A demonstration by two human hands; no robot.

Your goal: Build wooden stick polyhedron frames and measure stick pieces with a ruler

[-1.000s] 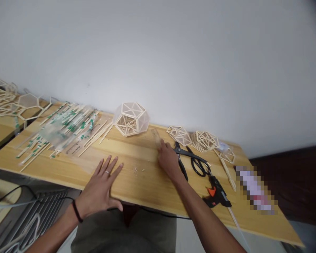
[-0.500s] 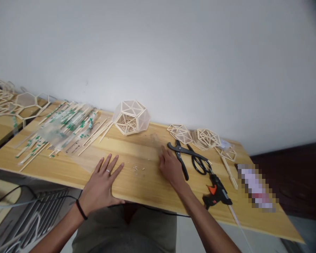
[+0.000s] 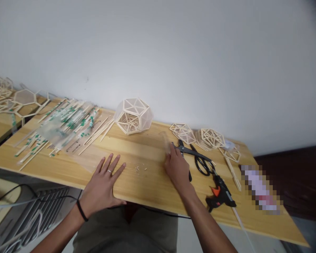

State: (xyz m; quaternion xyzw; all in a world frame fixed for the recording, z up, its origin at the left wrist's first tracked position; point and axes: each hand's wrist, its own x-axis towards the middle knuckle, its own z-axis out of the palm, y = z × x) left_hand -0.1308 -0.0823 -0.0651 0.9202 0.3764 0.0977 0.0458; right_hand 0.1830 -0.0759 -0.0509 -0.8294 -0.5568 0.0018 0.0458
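My left hand (image 3: 102, 186) lies flat near the front edge of the wooden table (image 3: 144, 189), fingers spread, holding nothing. A little right of it are several tiny stick offcuts (image 3: 140, 168). My right hand (image 3: 177, 167) is closed around a small translucent strip (image 3: 166, 142), blurred, which looks like clear plastic. That hand partly covers black-handled pliers (image 3: 192, 151). Black scissors (image 3: 201, 166) lie to their right, beside a black glue gun (image 3: 221, 193) with an orange trigger. Behind the hands stands a stick-and-film polyhedron (image 3: 134, 116) with short sticks inside.
Bundles of thin sticks in green-printed plastic wrappers (image 3: 68, 119) cover the left side. Loose sticks (image 3: 97, 131) lie beside them. Stacked stick frames (image 3: 212, 138) and a flat panel (image 3: 183, 133) rest near the wall. More hexagonal frames (image 3: 25, 98) are at the far left.
My right hand, with the translucent strip, has shifted slightly right and now overlaps more of the pliers. My left hand stays spread on the table. The view has shifted a little.
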